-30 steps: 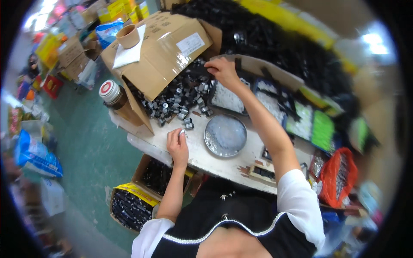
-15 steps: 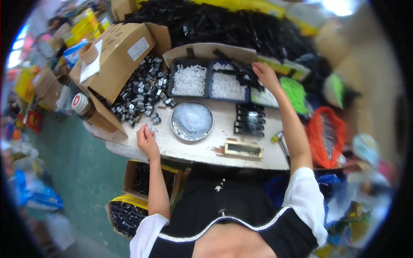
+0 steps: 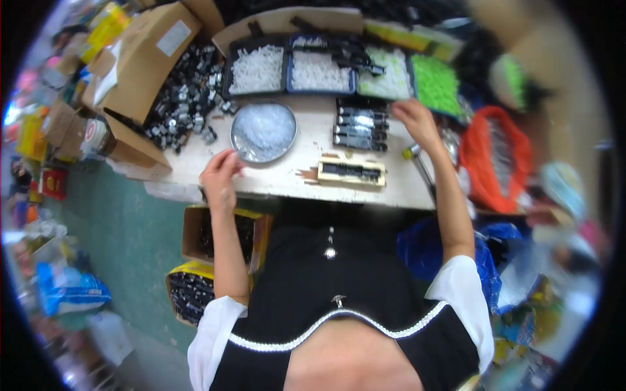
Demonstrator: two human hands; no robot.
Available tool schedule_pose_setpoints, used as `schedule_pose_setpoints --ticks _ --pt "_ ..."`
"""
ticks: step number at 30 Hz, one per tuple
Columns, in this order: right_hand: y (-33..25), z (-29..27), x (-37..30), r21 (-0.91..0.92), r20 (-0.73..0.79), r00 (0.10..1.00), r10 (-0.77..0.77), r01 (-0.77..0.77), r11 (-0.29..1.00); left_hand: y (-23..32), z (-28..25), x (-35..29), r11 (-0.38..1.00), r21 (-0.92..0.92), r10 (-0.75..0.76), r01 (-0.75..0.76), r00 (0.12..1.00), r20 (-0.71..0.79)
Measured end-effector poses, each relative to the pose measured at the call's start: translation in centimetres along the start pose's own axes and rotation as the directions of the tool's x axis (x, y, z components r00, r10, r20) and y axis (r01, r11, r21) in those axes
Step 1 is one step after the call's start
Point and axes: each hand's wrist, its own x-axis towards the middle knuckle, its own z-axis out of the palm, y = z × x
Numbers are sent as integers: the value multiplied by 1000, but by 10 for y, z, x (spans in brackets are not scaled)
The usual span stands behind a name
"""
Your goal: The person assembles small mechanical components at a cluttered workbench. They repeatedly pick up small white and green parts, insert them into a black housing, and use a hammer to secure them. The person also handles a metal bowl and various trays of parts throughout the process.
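Note:
My left hand (image 3: 220, 174) is at the table's front edge, just left of a round metal bowl (image 3: 233, 133) of clear, whitish small pieces. Its fingers are bent together; what they hold, if anything, is hidden. My right hand (image 3: 417, 122) hovers right of a row of black parts with shiny faces (image 3: 360, 124). Those fingers are drawn together too, slightly blurred, and nothing in them can be made out. Between the hands a cream block-shaped fixture (image 3: 379, 177) stands near the front edge, with a black part (image 3: 352, 171) in its slot.
Trays of white pieces (image 3: 256, 68) and green pieces (image 3: 435, 81) line the back, with black parts (image 3: 357, 60) lying across them. Metal-and-black pieces (image 3: 186, 98) spill from a cardboard box (image 3: 140, 65) at left. A yellow-ended tool (image 3: 411, 152) and a red bag (image 3: 473, 156) are at right.
My right hand has left the black parts over the trays and come nearer, beside the black row. My left hand has moved closer to the bowl. The view has shifted too.

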Motion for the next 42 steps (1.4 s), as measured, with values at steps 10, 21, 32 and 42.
schedule_pose_setpoints --ticks 10,21,32,42 --pt "-46 37 -86 -8 162 954 -254 259 966 -8 126 -38 816 510 -116 -270 789 603" --pt "-30 45 -95 39 110 963 -245 242 969 -41 121 -34 897 443 -232 11 863 448" --pt "-30 47 -95 34 127 965 -230 228 973 -24 120 -30 454 246 282 -856 399 872" --pt "-28 45 -94 6 137 962 -237 239 971 -19 124 -12 190 -27 213 -981 15 977"
